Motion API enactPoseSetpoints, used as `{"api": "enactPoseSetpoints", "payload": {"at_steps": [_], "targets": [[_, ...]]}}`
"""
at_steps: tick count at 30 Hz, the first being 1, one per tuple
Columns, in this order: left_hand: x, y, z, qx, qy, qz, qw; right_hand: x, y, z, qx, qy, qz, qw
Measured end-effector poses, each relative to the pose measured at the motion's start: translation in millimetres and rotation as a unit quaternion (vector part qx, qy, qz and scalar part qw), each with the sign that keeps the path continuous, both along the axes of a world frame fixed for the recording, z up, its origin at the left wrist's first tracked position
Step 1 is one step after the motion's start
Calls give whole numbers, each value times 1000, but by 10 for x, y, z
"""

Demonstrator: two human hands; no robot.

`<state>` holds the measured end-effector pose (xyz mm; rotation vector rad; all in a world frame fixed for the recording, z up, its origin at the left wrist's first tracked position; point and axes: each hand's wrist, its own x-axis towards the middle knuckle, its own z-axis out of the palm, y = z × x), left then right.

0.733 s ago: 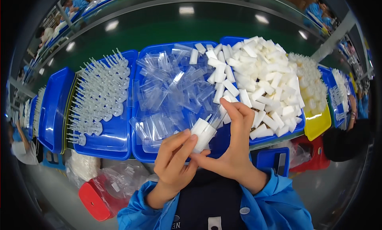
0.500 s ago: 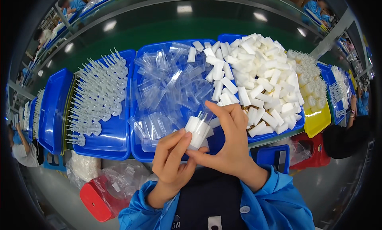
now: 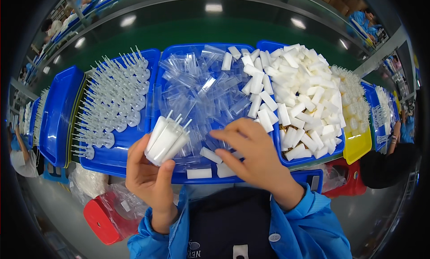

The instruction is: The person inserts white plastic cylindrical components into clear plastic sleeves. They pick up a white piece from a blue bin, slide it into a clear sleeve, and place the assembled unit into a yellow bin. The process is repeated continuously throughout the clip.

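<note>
The left hand has its grip closed around a tilted white cluster with thin pale rods sticking out of its top, held over the near left part of the middle blue tray, which carries clear plastic pieces. The right hand has its grip open, thumb and fingers apart, above a few loose white blocks at that tray's near edge. To the right lies a white block heap, and to the left stand stemmed translucent parts.
</note>
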<state>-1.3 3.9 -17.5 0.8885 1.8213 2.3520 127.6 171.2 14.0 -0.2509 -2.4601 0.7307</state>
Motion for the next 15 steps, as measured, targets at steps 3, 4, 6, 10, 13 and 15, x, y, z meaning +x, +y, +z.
{"api": "enactPoseSetpoints", "payload": {"at_steps": [3,4,6,10,13,15], "targets": [[33,20,97,12,-33,-19,999,-66,-58,-78,62,-28,-16,998],[25,14,91,16,-34,-27,999,-41,-34,-100,75,-32,-25,996],[12,10,77,25,-35,-48,998,-32,-26,-102,86,-45,-41,994],[-67,-36,-7,30,-24,-89,995,-111,-81,-68,107,-81,-75,988],[-59,-22,6,37,-10,-91,995,-157,-76,-49,112,-98,-76,986],[2,28,104,25,6,-92,995,-157,-37,-35,66,-57,-62,994]]}}
